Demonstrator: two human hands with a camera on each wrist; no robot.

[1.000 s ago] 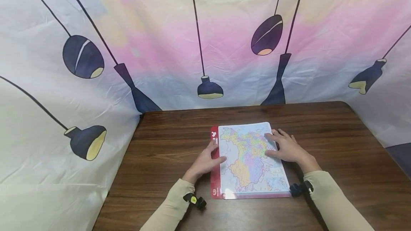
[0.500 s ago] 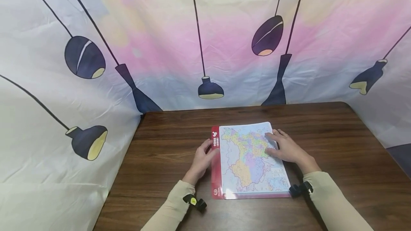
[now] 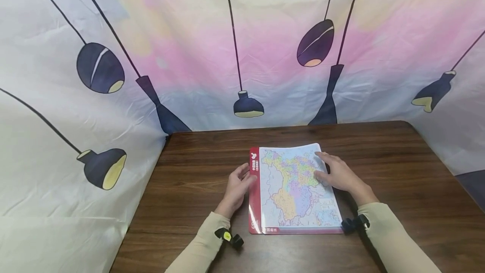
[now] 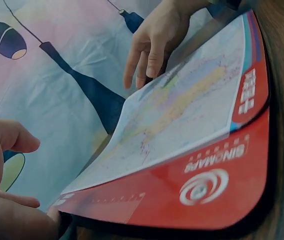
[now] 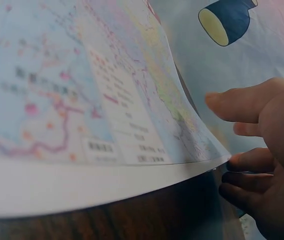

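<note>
Both hands (image 3: 288, 178) beside map book (image 3: 291, 188) (table-flat)

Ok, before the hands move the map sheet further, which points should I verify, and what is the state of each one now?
1. Right hand has contact with the map sheet: ok, its fingers sit at the sheet's right edge.
2. That edge is raised off the table: ok, the right wrist view shows it curling up.
3. Left hand steadies the red folder: not ok, it sits beside the folder's left edge with fingers relaxed; contact unclear.
4. Sheet free of creases or tears: ok as far as visible.
5. Sheet loose from the folder along the left side: cannot tell.
</note>
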